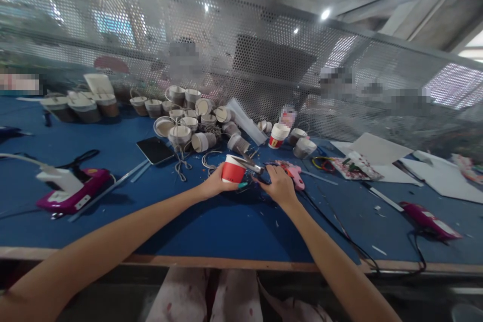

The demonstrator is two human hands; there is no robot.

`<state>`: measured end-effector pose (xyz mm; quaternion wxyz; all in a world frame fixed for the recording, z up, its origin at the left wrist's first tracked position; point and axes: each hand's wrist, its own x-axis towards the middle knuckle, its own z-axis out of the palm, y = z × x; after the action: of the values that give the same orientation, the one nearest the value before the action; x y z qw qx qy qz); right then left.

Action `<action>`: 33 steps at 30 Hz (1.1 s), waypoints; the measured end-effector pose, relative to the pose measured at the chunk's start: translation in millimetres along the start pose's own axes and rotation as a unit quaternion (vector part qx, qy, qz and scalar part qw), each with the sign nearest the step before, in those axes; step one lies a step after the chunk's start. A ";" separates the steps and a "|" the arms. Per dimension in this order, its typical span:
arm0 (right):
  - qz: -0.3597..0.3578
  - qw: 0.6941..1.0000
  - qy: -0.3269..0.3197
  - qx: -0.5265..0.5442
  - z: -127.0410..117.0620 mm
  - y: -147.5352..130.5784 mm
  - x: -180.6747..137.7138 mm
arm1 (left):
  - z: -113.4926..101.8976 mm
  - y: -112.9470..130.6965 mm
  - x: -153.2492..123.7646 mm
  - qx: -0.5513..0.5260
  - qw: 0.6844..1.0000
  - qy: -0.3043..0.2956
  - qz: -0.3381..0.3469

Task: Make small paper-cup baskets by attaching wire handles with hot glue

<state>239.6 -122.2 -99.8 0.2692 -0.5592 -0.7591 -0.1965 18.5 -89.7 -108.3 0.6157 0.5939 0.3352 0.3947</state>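
My left hand (214, 183) is wrapped round a red and white paper cup (233, 172) above the blue table. In my right hand (279, 186) is a pair of scissors (253, 165) with bright metal blades and dark handles. Its blades reach across the cup's rim on the right side; whether they bite into the paper is too small to tell. Just beyond my right hand lies a pink glue gun (296, 177), partly covered by the fingers. A second red and white paper cup (279, 136) stands farther back.
Several small grey buckets with string handles (180, 136) crowd the back of the table. A black phone (154, 151) lies left of them. Purple power strips (85, 191) with cords flank both sides. White sheets (381, 148) and scraps lie right, before a perforated metal screen (211, 35).
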 end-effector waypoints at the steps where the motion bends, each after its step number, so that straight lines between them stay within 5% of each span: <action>1: -0.001 1.000 -0.002 -0.002 0.4 0.9 -0.3 | 0.1 0.2 0.1 -0.002 1.000 0.004 0.000; 33: 0.001 0.999 0.008 -0.048 -6.9 -8.0 -2.1 | 0.4 3.9 -4.4 0.093 0.995 0.010 0.019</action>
<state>233.8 -130.3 -95.6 0.2483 -0.5706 -0.7461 -0.2369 16.4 -93.9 -104.6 0.5472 0.6509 0.3651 0.3790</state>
